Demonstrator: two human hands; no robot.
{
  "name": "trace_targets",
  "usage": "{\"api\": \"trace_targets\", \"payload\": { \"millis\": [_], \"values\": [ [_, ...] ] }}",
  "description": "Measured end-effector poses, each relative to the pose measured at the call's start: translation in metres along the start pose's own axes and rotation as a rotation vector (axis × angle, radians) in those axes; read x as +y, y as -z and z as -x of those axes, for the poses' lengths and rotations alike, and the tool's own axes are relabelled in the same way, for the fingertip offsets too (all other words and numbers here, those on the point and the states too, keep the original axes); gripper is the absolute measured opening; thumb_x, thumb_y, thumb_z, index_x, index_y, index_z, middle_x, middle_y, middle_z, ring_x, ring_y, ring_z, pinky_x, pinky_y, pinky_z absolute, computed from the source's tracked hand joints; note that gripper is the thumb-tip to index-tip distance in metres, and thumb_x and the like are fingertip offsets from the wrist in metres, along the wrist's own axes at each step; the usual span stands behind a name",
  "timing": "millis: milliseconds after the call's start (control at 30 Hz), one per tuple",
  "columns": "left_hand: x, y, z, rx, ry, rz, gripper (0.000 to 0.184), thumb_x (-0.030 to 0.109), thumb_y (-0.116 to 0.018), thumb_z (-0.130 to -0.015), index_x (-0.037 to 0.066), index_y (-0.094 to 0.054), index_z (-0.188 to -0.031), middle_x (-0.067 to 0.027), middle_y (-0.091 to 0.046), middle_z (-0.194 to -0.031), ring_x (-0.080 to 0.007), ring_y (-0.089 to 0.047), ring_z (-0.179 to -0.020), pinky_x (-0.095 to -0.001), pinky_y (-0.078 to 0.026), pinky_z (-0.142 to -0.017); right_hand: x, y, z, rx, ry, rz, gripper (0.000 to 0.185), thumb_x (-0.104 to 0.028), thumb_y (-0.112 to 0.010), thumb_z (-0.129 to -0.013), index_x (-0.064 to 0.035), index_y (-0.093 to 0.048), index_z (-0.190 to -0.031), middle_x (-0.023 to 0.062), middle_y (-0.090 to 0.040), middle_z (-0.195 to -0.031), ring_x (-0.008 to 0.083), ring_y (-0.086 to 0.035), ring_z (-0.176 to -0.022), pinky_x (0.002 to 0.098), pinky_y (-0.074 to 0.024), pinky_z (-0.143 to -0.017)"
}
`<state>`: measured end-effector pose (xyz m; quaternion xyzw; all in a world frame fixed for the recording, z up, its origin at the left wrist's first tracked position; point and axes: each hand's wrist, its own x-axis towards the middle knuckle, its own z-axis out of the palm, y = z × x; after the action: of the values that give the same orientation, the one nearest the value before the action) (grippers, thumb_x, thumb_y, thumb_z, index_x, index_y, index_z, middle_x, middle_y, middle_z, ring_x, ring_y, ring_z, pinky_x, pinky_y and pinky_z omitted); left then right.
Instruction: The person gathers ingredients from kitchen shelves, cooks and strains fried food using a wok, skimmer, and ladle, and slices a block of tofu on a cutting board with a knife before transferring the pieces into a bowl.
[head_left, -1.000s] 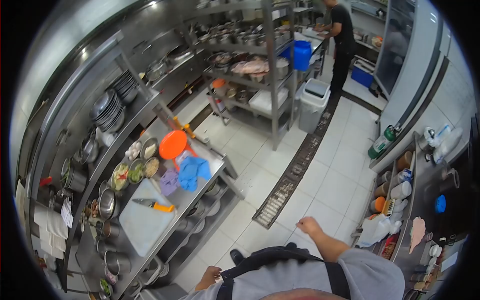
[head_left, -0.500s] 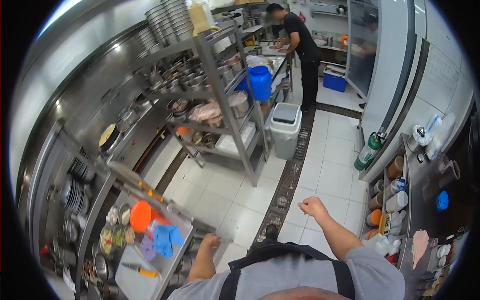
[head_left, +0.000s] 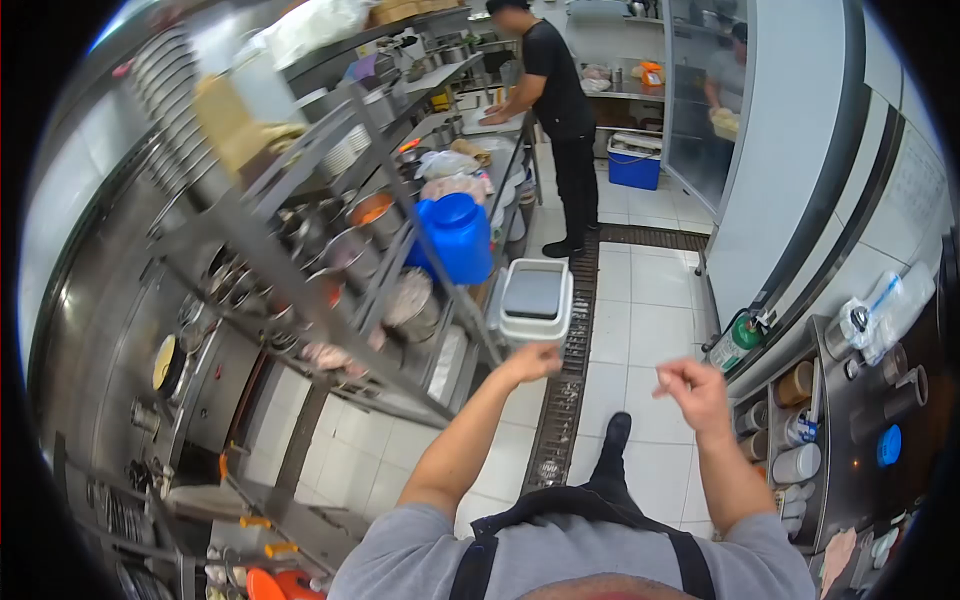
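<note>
Both hands are raised in front of my body over the tiled floor. My left hand [head_left: 535,362] is nearest to the grey bin [head_left: 535,300], just below its lid in view; its fingers are curled together, and anything inside them is too small to make out. My right hand [head_left: 690,390] hangs over the white tiles with its fingers bent and partly apart, holding nothing visible. Left of the bin, the blue barrel [head_left: 455,238] stands beside the metal rack [head_left: 375,170].
A floor drain [head_left: 560,420] runs ahead toward a person in black [head_left: 560,90] at a counter. A fridge door [head_left: 700,100] stands open. A green cylinder [head_left: 738,340] and a shelf with jars [head_left: 797,463] are at the right. A blue cooler [head_left: 634,165] lies beyond.
The view has moved forward along the drain, bringing the rack, bin and person closer. The counter with the cutting board has slid out at lower left. My left hand has risen.
</note>
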<state>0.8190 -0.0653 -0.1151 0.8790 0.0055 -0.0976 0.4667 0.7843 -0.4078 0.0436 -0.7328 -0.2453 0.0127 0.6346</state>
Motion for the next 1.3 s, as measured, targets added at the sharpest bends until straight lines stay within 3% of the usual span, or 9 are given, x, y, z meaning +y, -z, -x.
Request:
{"api": "trace_targets", "payload": {
  "millis": [133,267,367,400,467,600,700,967,1300],
  "values": [
    [0.001,0.024,-0.173,-0.04,-0.086,0.151,0.056,0.027,-0.068,-0.081,0.003,-0.056,-0.13,-0.0126,-0.07,-0.106,-0.0239,-0.067,-0.099,-0.0349,-0.051,-0.088,-0.126,0.027,-0.164,-0.407,1.132,0.017,0.023,-0.01,-0.069,-0.074,-0.0028,-0.072,-0.095,0.0105,-0.069,-0.087,0.0215,-0.067,-0.069,0.029,-0.0527,-0.057],
    [-0.024,0.051,-0.25,0.016,0.153,-0.071,0.057,0.032,-0.069,-0.08,0.006,-0.057,-0.129,-0.0153,-0.069,-0.105,-0.0271,-0.067,-0.099,-0.0378,-0.051,-0.089,-0.149,0.028,-0.305,-0.592,1.386,-0.241,0.009,-0.01,-0.066,-0.082,-0.0056,-0.071,-0.089,0.0133,-0.067,-0.084,0.022,-0.064,-0.063,0.0322,-0.0518,-0.049],
    [-0.126,0.021,-0.269,0.138,0.222,-0.392,0.059,0.039,-0.068,-0.079,0.007,-0.059,-0.128,-0.0195,-0.068,-0.107,-0.0325,-0.066,-0.1,-0.0412,-0.05,-0.09,-0.122,0.041,-0.395,-0.524,1.312,-0.322,0.008,-0.01,-0.065,-0.084,-0.0059,-0.07,-0.088,0.0135,-0.067,-0.082,0.0222,-0.064,-0.062,0.0323,-0.0508,-0.047],
    [-0.147,0.013,-0.268,-0.099,0.367,-0.436,0.061,0.044,-0.065,-0.079,0.007,-0.06,-0.126,-0.022,-0.067,-0.109,-0.0362,-0.064,-0.1,-0.0441,-0.05,-0.088,-0.112,0.044,-0.422,-0.489,1.294,-0.351,0.008,-0.011,-0.065,-0.084,-0.0058,-0.069,-0.088,0.0133,-0.067,-0.082,0.0223,-0.064,-0.062,0.032,-0.0504,-0.047],
    [-0.22,-0.035,-0.264,-0.074,0.373,-0.291,0.058,0.046,-0.065,-0.079,0.007,-0.063,-0.122,-0.0221,-0.067,-0.108,-0.0362,-0.063,-0.102,-0.045,-0.05,-0.087,-0.089,0.049,-0.479,-0.398,1.274,-0.398,0.009,-0.011,-0.065,-0.083,-0.0054,-0.069,-0.089,0.0129,-0.067,-0.081,0.0223,-0.065,-0.062,0.0313,-0.0497,-0.047],
    [-0.1,0.031,-0.297,-0.04,0.595,0.037,0.066,0.041,-0.069,-0.077,0.003,-0.057,-0.129,-0.0173,-0.069,-0.108,-0.0315,-0.064,-0.105,-0.0387,-0.049,-0.092,-0.025,0.053,-0.621,-0.551,1.036,0.229,0.017,-0.01,-0.068,-0.081,-0.0062,-0.068,-0.098,0.0087,-0.067,-0.08,0.0207,-0.064,-0.062,0.0284,-0.0491,-0.051],
    [-0.078,0.095,-0.384,0.058,0.573,0.117,0.062,0.036,-0.07,-0.078,0.003,-0.057,-0.129,-0.0155,-0.07,-0.104,-0.0282,-0.067,-0.097,-0.0346,-0.051,-0.088,0.078,0.032,-0.72,-0.461,0.791,0.187,0.018,-0.011,-0.069,-0.083,-0.0068,-0.068,-0.1,0.007,-0.066,-0.079,0.0215,-0.063,-0.064,0.0305,-0.0495,-0.055],
    [0.04,0.391,-0.676,0.585,-0.102,-0.076,0.044,0.026,-0.065,-0.085,0.001,-0.06,-0.12,-0.0152,-0.069,-0.101,-0.0259,-0.066,-0.097,-0.0374,-0.05,-0.087,0.25,0.095,-0.972,-0.168,0.426,0.664,0.033,-0.013,-0.07,-0.082,-0.002,-0.065,-0.113,0.0126,-0.067,-0.095,0.0218,-0.066,-0.083,0.0324,-0.0526,-0.073],
    [0.064,0.642,-0.789,1.066,-0.093,-0.431,0.044,0.017,-0.068,-0.082,0.001,-0.06,-0.123,-0.0122,-0.071,-0.101,-0.0245,-0.069,-0.093,-0.034,-0.053,-0.082,0.336,0.016,-1.179,-0.347,0.334,0.379,0.029,-0.015,-0.072,-0.082,0.0009,-0.069,-0.106,0.0132,-0.07,-0.088,0.0177,-0.067,-0.075,0.0285,-0.0522,-0.069]
  ]
}}
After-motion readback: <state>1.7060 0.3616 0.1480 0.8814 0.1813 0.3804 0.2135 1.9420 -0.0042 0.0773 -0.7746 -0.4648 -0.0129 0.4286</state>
